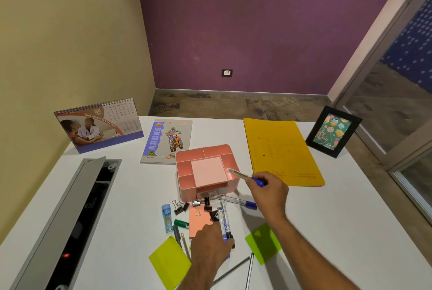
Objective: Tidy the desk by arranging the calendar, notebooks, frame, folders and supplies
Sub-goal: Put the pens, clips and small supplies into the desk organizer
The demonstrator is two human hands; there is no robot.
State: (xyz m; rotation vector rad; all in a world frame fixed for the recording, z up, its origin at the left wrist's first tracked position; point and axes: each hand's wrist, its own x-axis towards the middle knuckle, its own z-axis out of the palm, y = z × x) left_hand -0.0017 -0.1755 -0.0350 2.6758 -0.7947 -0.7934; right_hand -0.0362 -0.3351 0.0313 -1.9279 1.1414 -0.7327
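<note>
A pen (245, 175) was pinched in the right hand (268, 192), its tip held over the right-hand compartment of the pink organiser (208, 170), which stood near the middle of the desk (339, 231). Two markers (225, 224) were gripped in the left hand (210, 243); their lower ends were hidden by the fingers. The calendar (99, 126) stood at the far left corner, with a notebook (167, 141) lying flat beside it. The yellow folder (281, 152) lay towards the far right edge and the frame (333, 132) stood at the far right corner. Binder clips (181, 206), a blue tube (167, 218) and a peach notepad (198, 223) were clustered in front of the organiser. The organiser's front recess was shadowed; its contents could not be identified. One green sticky pad (169, 261) was partly covered by the left forearm.
</note>
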